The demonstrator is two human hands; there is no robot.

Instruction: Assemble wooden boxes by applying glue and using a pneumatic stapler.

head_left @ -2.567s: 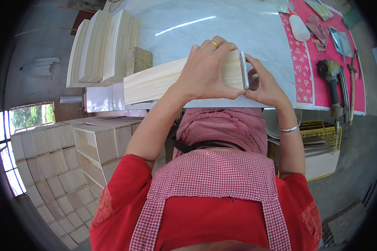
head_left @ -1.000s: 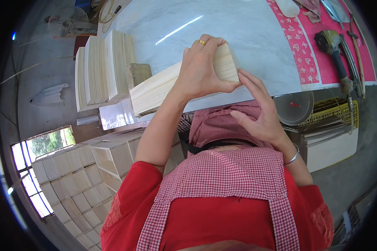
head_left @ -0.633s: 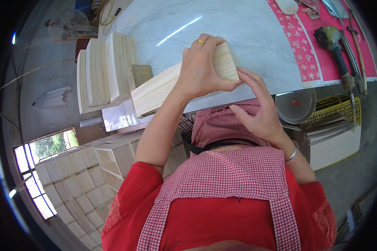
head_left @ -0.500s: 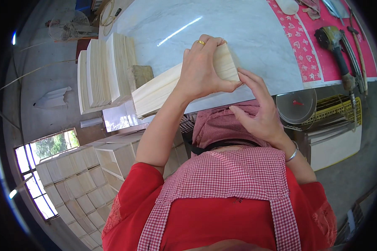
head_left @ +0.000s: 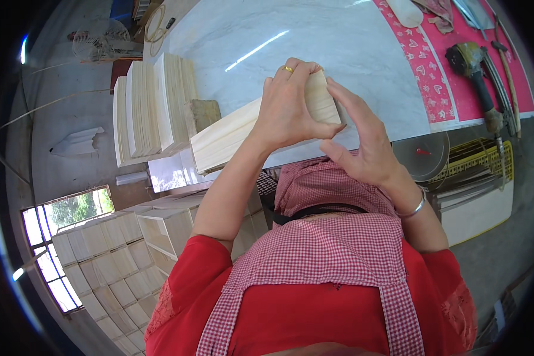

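Note:
A long pale wooden block (head_left: pixel 225 140) lies slantwise along the near edge of the table, fine lines running down its length. Whether it is one piece or several boards pressed together, I cannot tell. My left hand (head_left: pixel 286 107) spans its top near the right end, thumb on the near side and fingers over the far side. At that end, my right hand (head_left: pixel 365 139) is held with thumb and fingers apart. Its fingertips come close to the end corner; contact is unclear. A small rough wooden block (head_left: pixel 204 114) sits beyond the long block's left part.
Stacks of thin pale boards (head_left: pixel 175 101) stand at the table's left. On the pink cloth (head_left: pixel 457 89) at right lies a dark-handled power tool (head_left: pixel 477 77). A yellow crate (head_left: pixel 480 157) is below the right edge. Piled wooden boxes (head_left: pixel 110 267) fill the lower left.
My right hand has moved up and slightly left, its fingers now nearer the block's far corner. My left hand keeps its grip. The whole view has shifted slightly.

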